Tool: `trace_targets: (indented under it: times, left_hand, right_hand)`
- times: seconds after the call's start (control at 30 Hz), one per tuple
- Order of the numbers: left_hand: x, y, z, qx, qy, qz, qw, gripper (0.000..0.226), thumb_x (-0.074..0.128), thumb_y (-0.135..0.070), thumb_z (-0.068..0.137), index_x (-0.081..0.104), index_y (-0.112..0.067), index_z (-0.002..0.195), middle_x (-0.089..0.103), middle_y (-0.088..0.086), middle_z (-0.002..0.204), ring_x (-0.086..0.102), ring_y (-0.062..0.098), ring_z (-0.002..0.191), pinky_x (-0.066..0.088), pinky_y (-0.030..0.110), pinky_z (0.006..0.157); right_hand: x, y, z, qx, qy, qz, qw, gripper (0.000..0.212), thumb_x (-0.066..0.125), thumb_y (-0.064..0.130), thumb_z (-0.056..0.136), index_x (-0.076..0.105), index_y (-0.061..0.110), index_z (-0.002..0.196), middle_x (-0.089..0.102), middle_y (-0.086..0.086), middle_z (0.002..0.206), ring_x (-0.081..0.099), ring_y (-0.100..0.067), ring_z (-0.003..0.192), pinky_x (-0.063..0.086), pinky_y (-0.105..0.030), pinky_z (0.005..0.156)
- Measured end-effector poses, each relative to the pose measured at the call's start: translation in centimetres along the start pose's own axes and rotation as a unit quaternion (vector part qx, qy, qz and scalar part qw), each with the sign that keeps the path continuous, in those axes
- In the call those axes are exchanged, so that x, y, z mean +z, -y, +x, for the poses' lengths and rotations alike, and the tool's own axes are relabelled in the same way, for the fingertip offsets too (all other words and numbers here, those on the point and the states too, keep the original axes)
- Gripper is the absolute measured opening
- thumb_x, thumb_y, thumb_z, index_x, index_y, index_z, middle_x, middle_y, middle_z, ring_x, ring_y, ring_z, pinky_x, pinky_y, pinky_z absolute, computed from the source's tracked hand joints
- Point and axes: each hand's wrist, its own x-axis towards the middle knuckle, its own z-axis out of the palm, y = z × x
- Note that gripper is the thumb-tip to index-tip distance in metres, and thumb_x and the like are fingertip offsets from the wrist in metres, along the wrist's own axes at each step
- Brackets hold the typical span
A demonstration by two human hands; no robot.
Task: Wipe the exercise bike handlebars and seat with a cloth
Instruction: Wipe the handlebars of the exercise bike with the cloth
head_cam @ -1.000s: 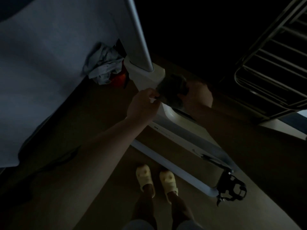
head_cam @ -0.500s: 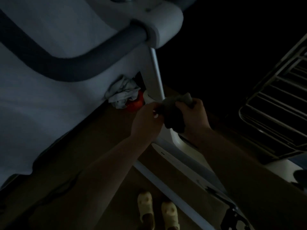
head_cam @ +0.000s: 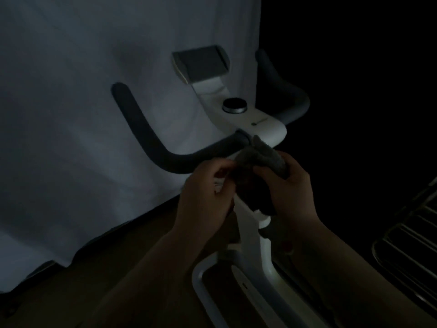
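The room is very dim. A dark grey cloth is bunched between both hands, just below the white console of the exercise bike. My left hand pinches its left edge and my right hand grips its right side. The left handlebar is a dark padded curve rising to the upper left, close above my left hand. At the upper right, the right handlebar curves up beyond the console. The cloth is apart from both bars. The seat is out of view.
The white bike stem and frame run down between my forearms. A tablet holder and a round knob sit on the console. A pale sheet hangs behind. A metal rack stands at the right edge.
My view has tilted up from the floor and bike base to the handlebars and console. Both hands, holding the cloth, have risen along the stem toward the handlebars.
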Motion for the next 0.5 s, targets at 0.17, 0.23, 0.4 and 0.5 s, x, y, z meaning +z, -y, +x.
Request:
trace_targets:
  times: [0.17, 0.23, 0.4, 0.5]
  left_hand:
    - [-1.8, 0.7, 0.2, 0.018, -0.08, 0.076, 0.994, 0.027, 0.059, -0.016, 0.089, 0.06, -0.026, 0.115, 0.057, -0.017, 0.112, 0.049, -0.012, 0.1, 0.037, 0.003, 0.086]
    - [-2.2, 1.1, 0.9, 0.036, -0.096, 0.105, 0.989, 0.027, 0.06, -0.014, 0.088, 0.062, -0.021, 0.114, 0.061, -0.009, 0.113, 0.054, -0.002, 0.101, 0.044, 0.016, 0.087]
    - [-2.8, 1.7, 3.8, 0.083, -0.091, 0.182, 0.976, 0.022, 0.058, -0.023, 0.087, 0.068, -0.017, 0.106, 0.068, -0.002, 0.103, 0.059, 0.012, 0.095, 0.047, 0.039, 0.089]
    - [-3.3, 1.9, 4.9, 0.098, -0.075, 0.2, 0.972, 0.022, 0.056, -0.028, 0.085, 0.07, -0.021, 0.101, 0.069, -0.005, 0.098, 0.06, 0.013, 0.093, 0.045, 0.039, 0.09]
  right_hand:
    - [1.2, 0.0, 1.4, -0.058, -0.053, -0.092, 0.993, 0.023, 0.067, 0.019, 0.086, 0.063, 0.026, 0.107, 0.063, 0.014, 0.094, 0.061, 0.008, 0.083, 0.049, -0.007, 0.066]
    - [2.0, 0.4, 2.9, -0.117, -0.081, -0.165, 0.976, 0.031, 0.065, 0.019, 0.087, 0.06, 0.021, 0.117, 0.058, 0.007, 0.106, 0.059, -0.002, 0.094, 0.053, -0.02, 0.081]
    - [5.6, 0.1, 5.2, -0.149, 0.0, -0.321, 0.935, 0.032, 0.059, 0.021, 0.092, 0.059, 0.012, 0.122, 0.042, -0.005, 0.131, 0.057, -0.014, 0.1, 0.047, -0.022, 0.09]
    - [6.5, -0.7, 5.4, -0.183, 0.031, -0.361, 0.914, 0.024, 0.06, 0.015, 0.091, 0.065, 0.013, 0.115, 0.043, -0.006, 0.131, 0.057, -0.021, 0.104, 0.049, -0.033, 0.093]
